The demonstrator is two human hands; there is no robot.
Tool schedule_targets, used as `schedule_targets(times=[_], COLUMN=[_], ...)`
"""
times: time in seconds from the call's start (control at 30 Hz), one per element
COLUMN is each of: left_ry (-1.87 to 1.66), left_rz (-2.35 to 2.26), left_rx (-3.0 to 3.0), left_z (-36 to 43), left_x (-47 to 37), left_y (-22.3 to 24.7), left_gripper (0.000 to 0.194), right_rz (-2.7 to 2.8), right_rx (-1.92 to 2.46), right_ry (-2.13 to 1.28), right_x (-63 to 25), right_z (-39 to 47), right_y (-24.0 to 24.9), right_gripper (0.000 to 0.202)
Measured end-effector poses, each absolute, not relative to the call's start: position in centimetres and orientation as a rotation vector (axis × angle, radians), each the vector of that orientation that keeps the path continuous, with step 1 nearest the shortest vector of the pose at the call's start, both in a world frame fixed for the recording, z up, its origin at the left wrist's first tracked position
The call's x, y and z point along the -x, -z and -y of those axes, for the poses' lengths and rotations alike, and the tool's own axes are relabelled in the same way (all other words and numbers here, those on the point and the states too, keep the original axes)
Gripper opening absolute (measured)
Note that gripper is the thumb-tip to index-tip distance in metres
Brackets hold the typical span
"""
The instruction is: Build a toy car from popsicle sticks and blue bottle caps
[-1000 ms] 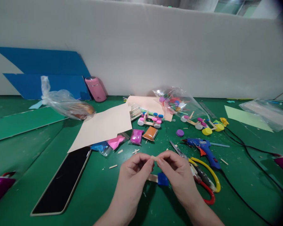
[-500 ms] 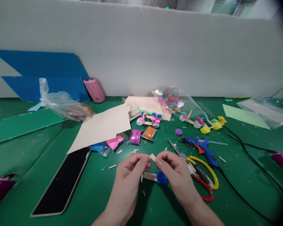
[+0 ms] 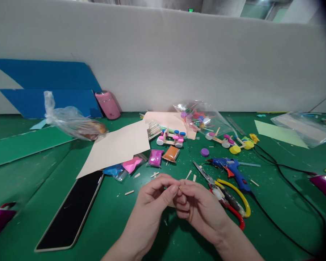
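Observation:
My left hand point(image 3: 153, 203) and my right hand point(image 3: 202, 207) meet above the table, fingertips together. Pinched between them is a small piece of wooden craft stick point(image 3: 180, 188), seen nearly edge-on and mostly covered by the fingers. A sliver of light wood point(image 3: 171, 205) shows beneath the hands; the rest of that piece is hidden. To the right of my right hand lie scissors point(image 3: 204, 173) with a red handle, and pliers with yellow grips point(image 3: 240, 195). Small wood scraps point(image 3: 188, 174) are scattered just beyond my fingertips.
A blue glue gun point(image 3: 235, 172) with a black cord lies at right. A phone point(image 3: 69, 214) is at left beside beige paper point(image 3: 116, 146). Small wheeled stick models point(image 3: 171, 138), clay packets point(image 3: 155, 158), a purple cap point(image 3: 204, 152) and a pink bottle point(image 3: 108, 104) stand farther back.
My hands have come closer together and turned the wooden piece, so it now shows edge-on. The blue-ended stick part below is now covered by my hands. Another wood scrap lies near the scissors.

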State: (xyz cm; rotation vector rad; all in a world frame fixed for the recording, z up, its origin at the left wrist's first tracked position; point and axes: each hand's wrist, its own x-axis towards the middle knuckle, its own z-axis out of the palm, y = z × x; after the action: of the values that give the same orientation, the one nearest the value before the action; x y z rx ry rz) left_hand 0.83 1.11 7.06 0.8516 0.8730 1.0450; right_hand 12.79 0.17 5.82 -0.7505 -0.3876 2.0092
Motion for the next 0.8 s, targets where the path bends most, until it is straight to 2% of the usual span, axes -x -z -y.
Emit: schedule_targets(times=[0.1, 0.17, 0.37, 0.47, 0.63, 0.8], left_ry=[-1.031, -1.028, -1.016, -1.013, -1.019, -1.023], left_rz=[-0.864, -0.902, -1.071, -1.167, -1.216, -1.203], left_rx=[-0.813, -0.795, -0.831, -0.936, -0.969, -0.956], left_z=[-1.2, -1.2, -1.5, -1.8, -2.1, -2.1], left_x=[-0.9, -0.9, -0.6, -0.5, -0.4, -0.1], left_y=[-7.1, -7.1, -6.9, -6.9, -6.9, -6.7], left_gripper=[0.011, 0.011, 0.011, 0.012, 0.012, 0.011], right_rz=[0.568, 0.833, 1.501, 1.739, 1.88, 1.767], right_rx=[0.879, 1.062, 1.77, 1.975, 2.161, 2.321], right_ry=[-1.947, -1.772, -0.746, -0.377, -0.278, -0.461], right_x=[-13.0, -14.0, -20.8, -23.7, -24.9, -25.3], right_z=[-0.1, 0.1, 2.4, 4.0, 4.4, 3.3], right_y=[-6.0, -5.9, -2.1, 0.4, 1.1, -0.3], right_gripper=[0.015, 0.016, 0.022, 0.031, 0.046, 0.046])
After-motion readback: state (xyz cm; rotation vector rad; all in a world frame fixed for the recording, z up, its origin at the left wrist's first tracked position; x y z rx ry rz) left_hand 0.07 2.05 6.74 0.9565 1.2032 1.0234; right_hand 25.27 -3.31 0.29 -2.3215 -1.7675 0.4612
